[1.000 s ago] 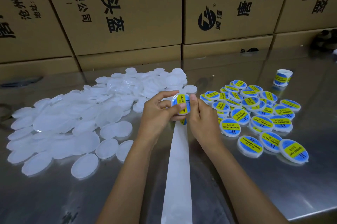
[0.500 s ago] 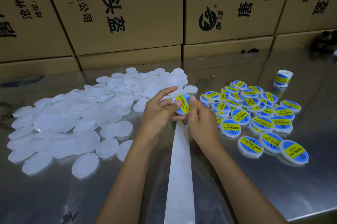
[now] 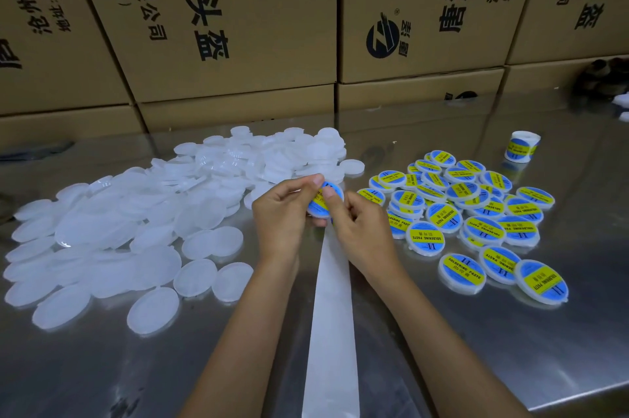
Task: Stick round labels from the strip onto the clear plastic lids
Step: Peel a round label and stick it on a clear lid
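Note:
My left hand (image 3: 280, 213) holds a clear lid bearing a blue and yellow round label (image 3: 328, 199) above the middle of the table. The thumb of my right hand (image 3: 360, 227) presses on that label. A white backing strip (image 3: 332, 325) runs from under my hands toward me. A large pile of bare clear lids (image 3: 143, 223) lies at the left. Several labelled lids (image 3: 476, 213) lie in a heap at the right.
A small roll of labels (image 3: 522, 146) stands at the back right on the steel table (image 3: 493, 349). Stacked cardboard boxes (image 3: 238, 26) wall off the far side. The table's front right edge runs close to my right forearm.
The lid in my hands has tilted and dropped slightly. My left fingers have curled over its top edge, and my right thumb has slid onto the label.

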`<action>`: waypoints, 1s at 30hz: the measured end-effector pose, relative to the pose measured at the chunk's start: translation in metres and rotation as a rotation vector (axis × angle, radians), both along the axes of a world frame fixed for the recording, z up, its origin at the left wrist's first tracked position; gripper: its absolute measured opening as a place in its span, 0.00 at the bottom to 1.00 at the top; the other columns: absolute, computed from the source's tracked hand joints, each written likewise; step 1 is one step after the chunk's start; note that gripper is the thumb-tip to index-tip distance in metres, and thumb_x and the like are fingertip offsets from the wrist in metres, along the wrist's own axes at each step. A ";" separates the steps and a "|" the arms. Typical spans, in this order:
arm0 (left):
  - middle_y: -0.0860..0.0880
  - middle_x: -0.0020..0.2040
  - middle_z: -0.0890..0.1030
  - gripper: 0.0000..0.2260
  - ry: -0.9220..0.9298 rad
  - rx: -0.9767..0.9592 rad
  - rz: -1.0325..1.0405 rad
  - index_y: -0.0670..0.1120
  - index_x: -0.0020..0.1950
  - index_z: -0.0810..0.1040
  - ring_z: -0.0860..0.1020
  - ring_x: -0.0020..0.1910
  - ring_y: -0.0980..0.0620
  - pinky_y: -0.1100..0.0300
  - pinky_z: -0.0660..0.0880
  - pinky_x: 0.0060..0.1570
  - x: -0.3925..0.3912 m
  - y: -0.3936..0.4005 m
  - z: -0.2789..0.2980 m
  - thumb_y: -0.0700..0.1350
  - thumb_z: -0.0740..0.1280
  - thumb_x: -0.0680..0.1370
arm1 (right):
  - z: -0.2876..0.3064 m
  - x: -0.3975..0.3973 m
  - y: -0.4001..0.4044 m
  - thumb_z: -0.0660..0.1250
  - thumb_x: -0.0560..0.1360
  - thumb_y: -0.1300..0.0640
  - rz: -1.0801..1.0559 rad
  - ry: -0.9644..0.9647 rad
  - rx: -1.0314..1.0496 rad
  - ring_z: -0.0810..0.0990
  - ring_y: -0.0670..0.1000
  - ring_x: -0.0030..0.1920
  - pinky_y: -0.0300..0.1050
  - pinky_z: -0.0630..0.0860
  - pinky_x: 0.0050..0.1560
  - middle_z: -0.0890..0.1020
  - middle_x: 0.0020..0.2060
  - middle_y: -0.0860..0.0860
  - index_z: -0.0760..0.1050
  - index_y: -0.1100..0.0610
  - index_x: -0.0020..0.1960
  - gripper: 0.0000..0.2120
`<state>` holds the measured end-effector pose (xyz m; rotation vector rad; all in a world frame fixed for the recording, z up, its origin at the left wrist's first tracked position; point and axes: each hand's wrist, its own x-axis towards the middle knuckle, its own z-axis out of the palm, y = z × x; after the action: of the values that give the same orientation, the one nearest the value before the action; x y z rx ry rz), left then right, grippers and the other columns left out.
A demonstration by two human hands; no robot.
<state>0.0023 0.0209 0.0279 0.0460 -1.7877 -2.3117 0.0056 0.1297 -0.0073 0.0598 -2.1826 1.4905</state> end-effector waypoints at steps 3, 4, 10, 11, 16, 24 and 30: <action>0.45 0.40 0.86 0.03 0.020 -0.048 -0.072 0.42 0.50 0.83 0.84 0.36 0.51 0.60 0.80 0.31 0.000 0.005 -0.001 0.40 0.71 0.79 | 0.001 -0.001 0.001 0.60 0.82 0.46 -0.069 0.031 0.012 0.65 0.47 0.29 0.43 0.62 0.32 0.67 0.23 0.46 0.62 0.56 0.32 0.23; 0.43 0.43 0.85 0.03 0.029 -0.081 -0.112 0.42 0.53 0.82 0.83 0.37 0.51 0.59 0.81 0.33 0.000 0.005 -0.001 0.39 0.69 0.80 | 0.000 -0.001 0.001 0.58 0.83 0.46 -0.083 0.032 0.020 0.67 0.47 0.29 0.47 0.65 0.33 0.69 0.24 0.46 0.65 0.57 0.33 0.23; 0.44 0.55 0.83 0.16 0.010 -0.104 -0.474 0.46 0.64 0.79 0.84 0.44 0.53 0.60 0.82 0.42 -0.003 -0.004 0.000 0.31 0.64 0.81 | -0.002 -0.003 0.005 0.53 0.84 0.48 -0.137 -0.007 -0.031 0.78 0.55 0.37 0.53 0.74 0.41 0.80 0.32 0.54 0.76 0.61 0.38 0.24; 0.44 0.56 0.82 0.18 0.005 -0.107 -0.501 0.45 0.66 0.78 0.84 0.45 0.52 0.58 0.83 0.44 -0.004 -0.006 0.000 0.30 0.65 0.79 | -0.001 -0.004 0.006 0.54 0.84 0.49 -0.122 -0.015 -0.065 0.77 0.52 0.36 0.51 0.73 0.41 0.79 0.31 0.53 0.75 0.60 0.37 0.24; 0.42 0.50 0.85 0.16 -0.019 -0.149 -0.339 0.43 0.59 0.81 0.84 0.38 0.49 0.60 0.82 0.38 -0.002 -0.004 -0.001 0.32 0.75 0.73 | 0.003 -0.002 0.009 0.56 0.84 0.45 -0.025 -0.048 -0.268 0.69 0.44 0.30 0.39 0.67 0.33 0.71 0.24 0.45 0.69 0.54 0.30 0.26; 0.48 0.35 0.85 0.02 -0.031 -0.085 -0.036 0.44 0.47 0.85 0.79 0.26 0.51 0.62 0.76 0.26 -0.006 -0.006 -0.002 0.40 0.72 0.77 | 0.001 0.004 -0.002 0.69 0.77 0.44 0.139 -0.069 -0.070 0.63 0.43 0.26 0.35 0.60 0.29 0.63 0.22 0.42 0.61 0.54 0.31 0.25; 0.44 0.48 0.85 0.08 0.034 -0.128 -0.195 0.46 0.54 0.83 0.85 0.39 0.51 0.60 0.81 0.34 -0.006 -0.005 -0.002 0.39 0.64 0.83 | 0.000 -0.001 0.001 0.63 0.81 0.46 0.053 -0.088 -0.080 0.78 0.47 0.33 0.48 0.68 0.35 0.73 0.27 0.52 0.69 0.61 0.34 0.23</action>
<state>-0.0039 0.0156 0.0261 -0.1959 -1.9989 -2.3024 0.0047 0.1310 -0.0071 0.0257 -2.2036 1.6367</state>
